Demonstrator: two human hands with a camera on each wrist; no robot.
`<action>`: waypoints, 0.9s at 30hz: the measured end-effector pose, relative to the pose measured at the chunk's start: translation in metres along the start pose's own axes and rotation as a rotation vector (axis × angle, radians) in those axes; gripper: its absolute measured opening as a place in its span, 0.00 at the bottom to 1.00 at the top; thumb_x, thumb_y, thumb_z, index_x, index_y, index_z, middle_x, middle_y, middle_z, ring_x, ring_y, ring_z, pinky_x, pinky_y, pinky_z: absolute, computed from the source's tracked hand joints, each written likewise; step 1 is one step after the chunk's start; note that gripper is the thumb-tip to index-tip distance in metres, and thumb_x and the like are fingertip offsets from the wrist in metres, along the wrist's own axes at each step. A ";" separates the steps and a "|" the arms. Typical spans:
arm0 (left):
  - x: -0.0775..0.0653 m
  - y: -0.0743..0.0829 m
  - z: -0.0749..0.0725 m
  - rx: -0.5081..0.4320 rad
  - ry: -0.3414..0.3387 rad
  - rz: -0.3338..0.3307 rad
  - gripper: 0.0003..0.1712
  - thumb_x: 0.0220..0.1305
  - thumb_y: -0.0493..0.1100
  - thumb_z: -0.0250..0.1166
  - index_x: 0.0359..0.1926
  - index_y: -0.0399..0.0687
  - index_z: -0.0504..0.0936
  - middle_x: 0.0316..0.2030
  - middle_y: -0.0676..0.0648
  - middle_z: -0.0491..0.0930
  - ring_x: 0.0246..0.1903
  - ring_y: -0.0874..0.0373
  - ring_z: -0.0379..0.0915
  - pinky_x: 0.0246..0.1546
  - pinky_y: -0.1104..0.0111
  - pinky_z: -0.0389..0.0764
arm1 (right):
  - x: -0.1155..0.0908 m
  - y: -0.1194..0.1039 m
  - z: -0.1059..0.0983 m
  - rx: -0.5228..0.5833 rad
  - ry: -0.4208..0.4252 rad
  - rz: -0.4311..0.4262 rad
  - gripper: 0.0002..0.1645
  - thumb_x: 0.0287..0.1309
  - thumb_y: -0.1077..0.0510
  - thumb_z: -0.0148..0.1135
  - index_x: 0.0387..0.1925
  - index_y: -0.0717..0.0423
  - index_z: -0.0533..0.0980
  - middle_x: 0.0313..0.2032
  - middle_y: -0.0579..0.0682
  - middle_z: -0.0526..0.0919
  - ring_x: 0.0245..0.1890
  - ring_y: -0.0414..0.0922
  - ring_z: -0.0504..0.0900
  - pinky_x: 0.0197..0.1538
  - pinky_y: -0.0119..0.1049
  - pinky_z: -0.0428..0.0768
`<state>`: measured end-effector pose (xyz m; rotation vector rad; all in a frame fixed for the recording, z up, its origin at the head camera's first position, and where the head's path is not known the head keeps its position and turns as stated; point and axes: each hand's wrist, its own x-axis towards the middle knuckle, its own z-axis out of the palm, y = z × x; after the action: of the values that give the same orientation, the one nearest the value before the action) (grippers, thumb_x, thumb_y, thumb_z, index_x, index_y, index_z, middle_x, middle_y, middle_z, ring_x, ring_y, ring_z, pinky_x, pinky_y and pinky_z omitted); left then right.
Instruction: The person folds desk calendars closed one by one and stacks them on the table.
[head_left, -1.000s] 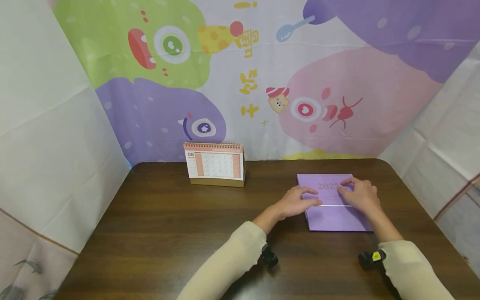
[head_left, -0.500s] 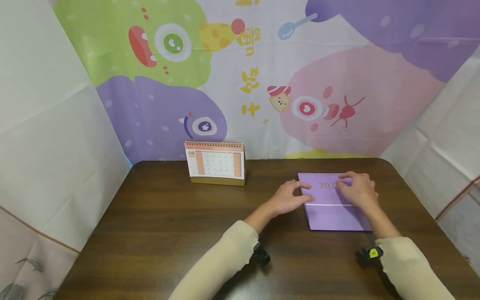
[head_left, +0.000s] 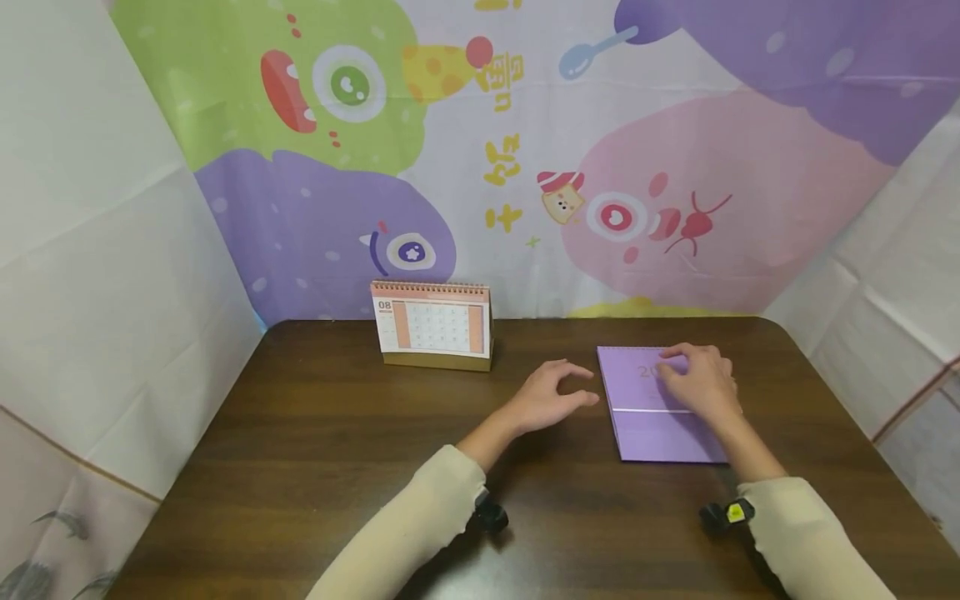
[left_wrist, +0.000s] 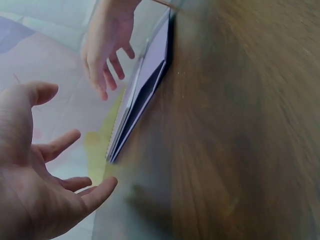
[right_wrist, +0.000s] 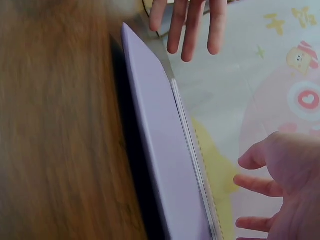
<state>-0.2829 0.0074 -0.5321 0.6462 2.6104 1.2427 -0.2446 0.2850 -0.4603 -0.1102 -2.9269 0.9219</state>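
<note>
While the left hand (head_left: 546, 398) and right hand (head_left: 702, 381) hover relaxed and empty, a low brush could skew the purple calendar (head_left: 660, 437).

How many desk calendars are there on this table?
2: the calendar marked 08 near the back, left of centre, and the purple calendar on the right, partly covered by the right hand.

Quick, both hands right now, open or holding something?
Left hand: open, empty, beside the purple calendar.
Right hand: open, empty, over the purple calendar.
</note>
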 end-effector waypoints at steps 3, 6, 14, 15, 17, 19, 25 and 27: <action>-0.010 0.002 -0.008 -0.010 0.020 -0.004 0.29 0.71 0.66 0.70 0.69 0.68 0.87 0.79 0.51 0.78 0.83 0.51 0.67 0.85 0.49 0.70 | -0.001 -0.005 0.005 0.018 0.018 -0.037 0.26 0.75 0.50 0.63 0.65 0.61 0.84 0.74 0.84 0.70 0.71 0.84 0.67 0.65 0.80 0.70; -0.022 0.007 -0.018 -0.026 0.032 -0.004 0.30 0.71 0.67 0.69 0.69 0.65 0.87 0.77 0.51 0.80 0.81 0.51 0.70 0.83 0.49 0.73 | -0.002 -0.009 0.009 0.034 0.037 -0.076 0.25 0.74 0.52 0.64 0.63 0.63 0.84 0.73 0.84 0.72 0.72 0.83 0.67 0.67 0.79 0.69; -0.043 0.010 -0.040 -0.037 0.050 -0.013 0.32 0.73 0.65 0.69 0.71 0.60 0.86 0.76 0.45 0.80 0.79 0.45 0.73 0.80 0.44 0.75 | 0.019 0.007 0.036 0.114 0.122 -0.155 0.21 0.68 0.50 0.68 0.55 0.57 0.89 0.66 0.78 0.81 0.72 0.74 0.72 0.74 0.73 0.66; -0.042 0.005 -0.040 -0.027 0.058 -0.017 0.32 0.72 0.67 0.69 0.71 0.62 0.86 0.75 0.47 0.80 0.78 0.47 0.74 0.79 0.46 0.76 | 0.023 0.012 0.041 0.117 0.132 -0.163 0.20 0.67 0.49 0.69 0.54 0.55 0.90 0.66 0.77 0.82 0.72 0.73 0.73 0.74 0.72 0.67; -0.041 -0.004 -0.039 -0.031 0.063 -0.039 0.32 0.72 0.66 0.70 0.71 0.64 0.86 0.76 0.48 0.80 0.79 0.47 0.73 0.80 0.45 0.75 | 0.030 0.019 0.049 0.120 0.145 -0.177 0.19 0.67 0.48 0.71 0.53 0.53 0.90 0.65 0.76 0.83 0.71 0.72 0.74 0.73 0.71 0.67; -0.039 -0.014 -0.038 -0.036 0.072 -0.054 0.31 0.71 0.66 0.71 0.71 0.66 0.86 0.75 0.50 0.80 0.79 0.50 0.73 0.80 0.47 0.74 | 0.033 0.021 0.054 0.129 0.144 -0.186 0.19 0.67 0.48 0.71 0.53 0.53 0.90 0.65 0.75 0.83 0.71 0.73 0.74 0.73 0.72 0.68; -0.048 -0.019 -0.047 -0.014 0.103 -0.050 0.32 0.72 0.67 0.71 0.71 0.64 0.85 0.73 0.48 0.81 0.77 0.47 0.74 0.79 0.45 0.75 | 0.030 0.006 0.060 0.170 0.160 -0.230 0.19 0.66 0.49 0.72 0.53 0.53 0.90 0.62 0.75 0.85 0.69 0.72 0.75 0.71 0.71 0.68; -0.051 -0.021 -0.051 -0.007 0.106 -0.047 0.33 0.72 0.68 0.71 0.71 0.64 0.85 0.73 0.48 0.81 0.77 0.47 0.75 0.79 0.44 0.75 | 0.032 0.005 0.065 0.179 0.162 -0.250 0.20 0.66 0.49 0.73 0.55 0.53 0.89 0.61 0.74 0.85 0.69 0.72 0.76 0.71 0.71 0.68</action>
<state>-0.2614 -0.0630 -0.5174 0.5278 2.6881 1.3061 -0.2825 0.2550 -0.5144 0.1778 -2.6205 1.0710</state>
